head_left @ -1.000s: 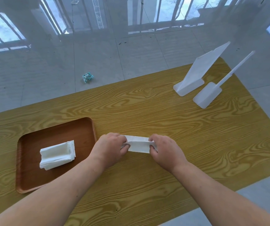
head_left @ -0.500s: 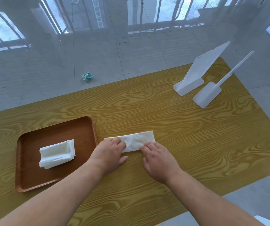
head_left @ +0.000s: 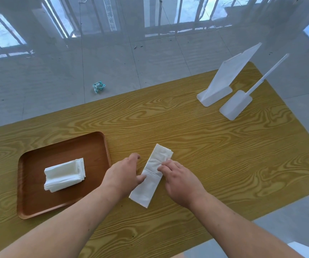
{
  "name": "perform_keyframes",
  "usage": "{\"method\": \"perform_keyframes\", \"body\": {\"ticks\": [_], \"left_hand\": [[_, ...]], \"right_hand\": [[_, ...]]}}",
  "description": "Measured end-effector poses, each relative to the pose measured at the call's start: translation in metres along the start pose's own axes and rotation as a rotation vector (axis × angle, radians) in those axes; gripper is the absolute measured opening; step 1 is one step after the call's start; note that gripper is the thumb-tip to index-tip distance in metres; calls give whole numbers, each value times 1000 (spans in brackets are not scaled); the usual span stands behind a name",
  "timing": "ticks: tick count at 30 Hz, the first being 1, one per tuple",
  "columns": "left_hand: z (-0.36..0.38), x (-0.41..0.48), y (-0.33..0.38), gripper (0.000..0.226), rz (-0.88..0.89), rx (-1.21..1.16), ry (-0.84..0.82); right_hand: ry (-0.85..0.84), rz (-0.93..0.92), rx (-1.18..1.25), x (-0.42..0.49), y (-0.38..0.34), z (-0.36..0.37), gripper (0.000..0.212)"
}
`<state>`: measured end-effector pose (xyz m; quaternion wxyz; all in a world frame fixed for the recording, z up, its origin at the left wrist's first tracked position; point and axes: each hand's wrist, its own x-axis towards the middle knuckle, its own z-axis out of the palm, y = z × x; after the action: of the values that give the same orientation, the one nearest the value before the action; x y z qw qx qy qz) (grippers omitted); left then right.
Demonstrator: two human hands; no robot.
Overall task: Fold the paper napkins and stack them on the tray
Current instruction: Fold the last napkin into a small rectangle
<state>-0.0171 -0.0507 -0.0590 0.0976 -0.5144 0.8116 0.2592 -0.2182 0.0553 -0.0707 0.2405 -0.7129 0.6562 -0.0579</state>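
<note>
A white paper napkin (head_left: pixel 151 176), folded into a long strip, lies slantwise on the wooden table (head_left: pixel 206 146), one end toward me and the other away to the right. My left hand (head_left: pixel 124 174) touches its left edge with the thumb. My right hand (head_left: pixel 179 179) rests its fingertips on the strip's middle, fingers fairly straight. To the left sits a brown tray (head_left: pixel 38 202) with a small stack of folded napkins (head_left: pixel 65 174) on it.
Two white plastic stands (head_left: pixel 222 84) (head_left: pixel 236 104) rise at the table's far right corner. A crumpled blue-green wrapper (head_left: pixel 99 86) lies on the tiled floor beyond the table. The table's near edge runs just under my forearms.
The strip lay crosswise with both hands on it; it has been turned to lie slantwise, its near end now toward me. Both hands stay on it.
</note>
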Motion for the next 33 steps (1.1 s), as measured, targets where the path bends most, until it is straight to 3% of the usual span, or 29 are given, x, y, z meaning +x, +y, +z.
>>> {"method": "perform_keyframes", "body": {"ticks": [10,13,16,20,23,26,28,33], "left_hand": [[10,1,23,51,-136,-17,-5],[11,3,28,38,-208,-108,-20],[13,5,29,26,-233,-195,-53],[13,8,24,21,-317,-573,-85],[7,9,20,38,-386,-1017,-123],[-4,11,19,53,-397,-1326,-180],[-10,13,17,58,-376,-1422,-207],[-17,14,16,62,-296,-1448,-236]], "right_hand": [[-97,1,80,-2,-9,4,60],[19,33,53,-8,-11,4,55],[159,186,207,-11,-14,5,46],[181,532,578,-5,-15,-3,44],[161,663,849,4,-11,-14,46],[6,761,1121,12,-8,-22,43],[-74,776,1295,14,-9,-26,36],[-28,652,1352,20,-9,-32,8]]}}
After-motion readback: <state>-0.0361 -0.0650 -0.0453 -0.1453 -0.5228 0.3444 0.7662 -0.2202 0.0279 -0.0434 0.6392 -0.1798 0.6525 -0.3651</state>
